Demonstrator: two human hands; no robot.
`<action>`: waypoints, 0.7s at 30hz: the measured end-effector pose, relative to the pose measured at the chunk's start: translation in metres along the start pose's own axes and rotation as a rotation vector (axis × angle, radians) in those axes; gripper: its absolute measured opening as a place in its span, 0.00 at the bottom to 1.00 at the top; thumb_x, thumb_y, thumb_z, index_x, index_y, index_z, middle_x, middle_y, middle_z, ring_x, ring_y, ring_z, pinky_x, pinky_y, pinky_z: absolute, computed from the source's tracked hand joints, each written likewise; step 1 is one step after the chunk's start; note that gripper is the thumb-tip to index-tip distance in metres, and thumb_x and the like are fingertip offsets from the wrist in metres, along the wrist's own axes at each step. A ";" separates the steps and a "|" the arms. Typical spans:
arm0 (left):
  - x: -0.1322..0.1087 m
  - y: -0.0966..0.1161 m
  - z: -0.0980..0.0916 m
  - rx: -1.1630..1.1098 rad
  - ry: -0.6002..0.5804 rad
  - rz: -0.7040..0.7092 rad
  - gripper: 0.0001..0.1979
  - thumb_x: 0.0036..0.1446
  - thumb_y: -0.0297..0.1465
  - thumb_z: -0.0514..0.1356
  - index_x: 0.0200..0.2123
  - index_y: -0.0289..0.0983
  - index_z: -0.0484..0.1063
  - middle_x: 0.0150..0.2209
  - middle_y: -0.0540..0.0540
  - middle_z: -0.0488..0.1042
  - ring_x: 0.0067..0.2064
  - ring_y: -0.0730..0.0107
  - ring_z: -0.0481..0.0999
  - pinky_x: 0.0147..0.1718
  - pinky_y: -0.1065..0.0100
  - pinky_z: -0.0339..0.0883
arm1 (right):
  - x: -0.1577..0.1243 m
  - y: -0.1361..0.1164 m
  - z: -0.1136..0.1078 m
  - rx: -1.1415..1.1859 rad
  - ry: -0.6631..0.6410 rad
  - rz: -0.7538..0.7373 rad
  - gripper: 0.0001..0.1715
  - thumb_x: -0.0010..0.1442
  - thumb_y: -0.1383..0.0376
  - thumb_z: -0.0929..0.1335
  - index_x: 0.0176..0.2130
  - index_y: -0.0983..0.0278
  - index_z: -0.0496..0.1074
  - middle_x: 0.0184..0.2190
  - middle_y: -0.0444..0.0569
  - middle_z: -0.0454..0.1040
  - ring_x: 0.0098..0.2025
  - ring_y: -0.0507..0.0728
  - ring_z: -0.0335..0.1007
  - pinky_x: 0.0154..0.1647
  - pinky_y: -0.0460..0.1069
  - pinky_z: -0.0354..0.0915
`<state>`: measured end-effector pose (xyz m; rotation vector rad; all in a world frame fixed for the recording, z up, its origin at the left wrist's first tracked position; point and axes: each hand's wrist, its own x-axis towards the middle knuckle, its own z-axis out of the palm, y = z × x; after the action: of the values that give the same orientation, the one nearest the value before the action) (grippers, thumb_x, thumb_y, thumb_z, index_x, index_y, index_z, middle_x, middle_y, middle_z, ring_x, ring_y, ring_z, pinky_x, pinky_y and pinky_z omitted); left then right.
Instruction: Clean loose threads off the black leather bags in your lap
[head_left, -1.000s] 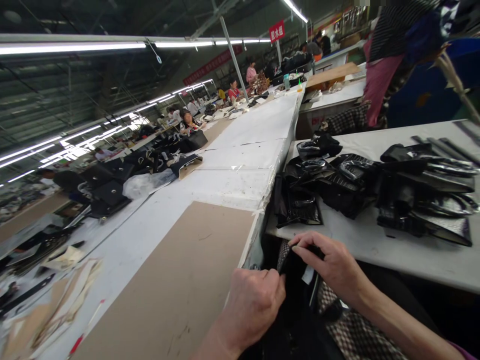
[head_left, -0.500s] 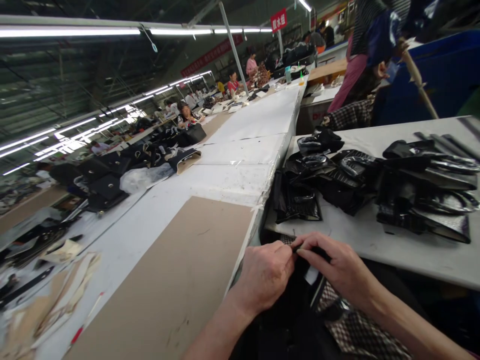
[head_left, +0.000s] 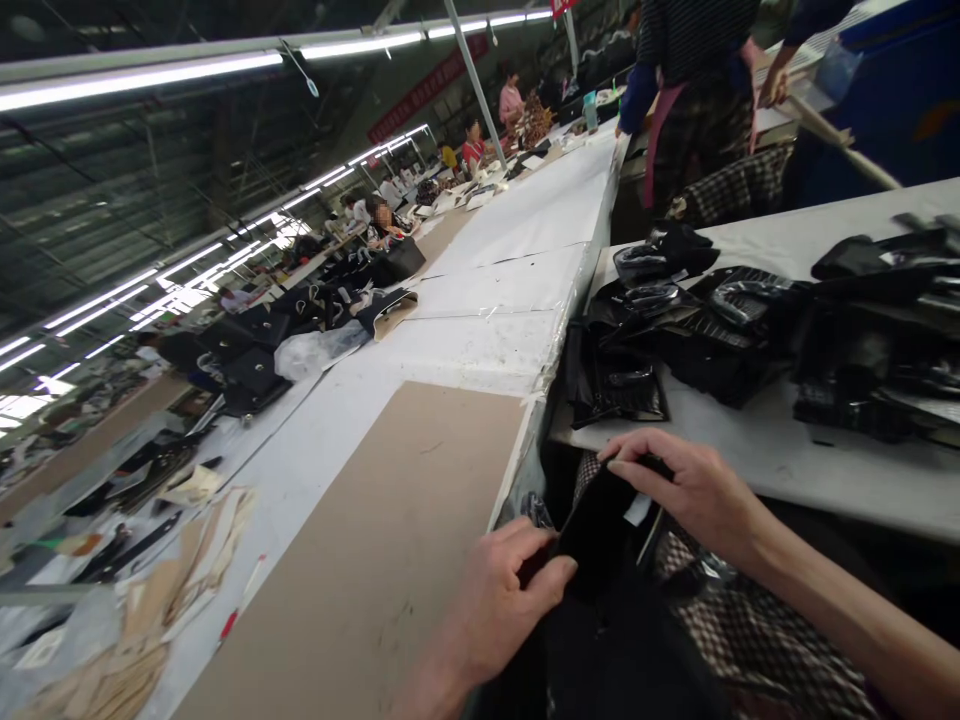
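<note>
A black bag (head_left: 622, 640) lies over my lap with its edge raised between my two hands. A small white tag (head_left: 638, 509) shows on its dark inner side. My left hand (head_left: 506, 595) pinches the near left part of the edge between thumb and fingers. Farther up, my right hand (head_left: 679, 478) grips the edge near its far corner, thumb against the fingertips. Brown-and-white checked cloth (head_left: 742, 620) shows beneath and to the right. The lower part of the bag is too dark to make out.
A long white table (head_left: 517, 255) with a brown board (head_left: 375, 520) runs along my left. On the right-hand table (head_left: 720, 455) lie several glossy black bag pieces (head_left: 750, 300). A red-and-white pen (head_left: 238, 610) rests left of the board. A person (head_left: 697, 90) stands ahead beside a blue bin (head_left: 892, 110).
My left hand has come away from the right one, down and toward me, along the bag's edge. The bag's edge is now spread between them. The person ahead now stands more upright.
</note>
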<state>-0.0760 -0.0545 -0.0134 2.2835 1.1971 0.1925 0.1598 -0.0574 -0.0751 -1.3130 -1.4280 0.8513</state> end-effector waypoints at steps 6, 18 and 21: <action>-0.016 0.008 0.013 0.055 0.175 0.178 0.16 0.66 0.27 0.50 0.23 0.38 0.57 0.23 0.53 0.58 0.24 0.75 0.60 0.24 0.69 0.51 | 0.014 -0.016 -0.007 0.062 -0.119 -0.061 0.10 0.62 0.60 0.65 0.30 0.61 0.68 0.39 0.47 0.78 0.40 0.58 0.72 0.44 0.52 0.66; -0.036 0.015 0.022 -0.254 0.107 -0.157 0.08 0.58 0.31 0.60 0.26 0.37 0.69 0.24 0.52 0.64 0.25 0.74 0.67 0.21 0.75 0.61 | 0.030 -0.005 0.011 0.163 -0.331 -0.112 0.08 0.63 0.62 0.66 0.32 0.62 0.67 0.39 0.46 0.77 0.43 0.57 0.72 0.47 0.51 0.65; -0.039 0.017 0.015 -0.385 0.082 -0.235 0.02 0.56 0.29 0.60 0.33 0.38 0.74 0.26 0.52 0.64 0.26 0.74 0.68 0.22 0.76 0.63 | 0.033 -0.004 0.015 0.161 -0.326 -0.102 0.07 0.62 0.63 0.66 0.32 0.62 0.67 0.39 0.46 0.77 0.43 0.57 0.72 0.48 0.52 0.64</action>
<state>-0.0815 -0.0987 -0.0121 1.8048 1.3281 0.3944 0.1462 -0.0241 -0.0690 -1.0032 -1.6237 1.1242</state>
